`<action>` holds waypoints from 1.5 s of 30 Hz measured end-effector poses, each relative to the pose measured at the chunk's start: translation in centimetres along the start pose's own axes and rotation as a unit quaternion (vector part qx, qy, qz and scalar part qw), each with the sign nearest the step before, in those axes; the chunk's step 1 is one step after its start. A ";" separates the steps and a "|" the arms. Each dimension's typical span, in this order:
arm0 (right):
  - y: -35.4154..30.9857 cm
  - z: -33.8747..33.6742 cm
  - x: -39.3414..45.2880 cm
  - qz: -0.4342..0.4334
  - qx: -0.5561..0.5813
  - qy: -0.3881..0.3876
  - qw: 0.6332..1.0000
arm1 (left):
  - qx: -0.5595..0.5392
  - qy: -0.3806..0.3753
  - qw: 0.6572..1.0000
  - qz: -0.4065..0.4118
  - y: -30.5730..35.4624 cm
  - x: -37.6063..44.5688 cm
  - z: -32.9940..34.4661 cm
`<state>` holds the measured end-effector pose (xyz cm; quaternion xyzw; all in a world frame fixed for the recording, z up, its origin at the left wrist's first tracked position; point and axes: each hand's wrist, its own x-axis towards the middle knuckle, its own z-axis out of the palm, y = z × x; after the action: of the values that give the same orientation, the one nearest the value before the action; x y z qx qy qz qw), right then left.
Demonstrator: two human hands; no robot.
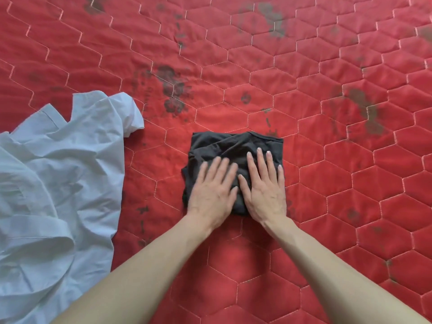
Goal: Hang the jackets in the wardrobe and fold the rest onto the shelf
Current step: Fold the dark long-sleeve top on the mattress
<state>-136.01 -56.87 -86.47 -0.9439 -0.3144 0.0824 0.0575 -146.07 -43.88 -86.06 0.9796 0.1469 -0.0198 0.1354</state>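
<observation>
Left hand and right hand press flat, fingers straight, side by side on folded dark garment on red quilt. Pale shirt lies crumpled, apart, left.

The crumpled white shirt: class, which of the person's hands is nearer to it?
Left. The left hand presses flat on the folded dark garment, on the side toward the white shirt; the right hand lies beside it, farther away.

Setting: a home, probably a bedroom. Whole view filled by a red quilted bedcover with hexagon stitching and dark blotches, likely a bed, though no edge or frame shows. Loose clothing lies on it: crumpled pale blue shirt, folded dark garment.
</observation>
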 end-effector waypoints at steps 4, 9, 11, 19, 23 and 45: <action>0.2 1.1 0.7 0.100 0.025 0.002 0.995 | -0.033 -0.026 0.992 -0.123 -2.7 0.1 1.2; 0.5 0.4 0.7 0.097 0.062 0.005 0.993 | -0.012 -0.047 0.988 -0.146 -2.4 0.7 0.2; 1.0 0.2 0.5 0.127 0.099 0.020 0.987 | -0.044 -0.027 0.975 -0.217 -2.4 1.0 -0.2; 1.4 -0.7 0.0 0.150 0.243 0.062 0.956 | -0.235 0.069 0.897 -0.368 -1.0 1.3 -1.3; 1.5 -1.8 -0.8 0.282 0.371 0.060 0.883 | -0.327 0.018 0.789 -0.519 -1.3 2.8 -3.0; -1.8 -28.3 -9.9 0.248 0.705 -0.155 0.646 | -0.651 -0.051 0.693 -0.306 1.4 -8.0 -26.8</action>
<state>-139.42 -63.03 -57.22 -0.6342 0.0798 0.4357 0.6337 -153.39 -40.15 -59.32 0.5447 0.4073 -0.0096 0.7330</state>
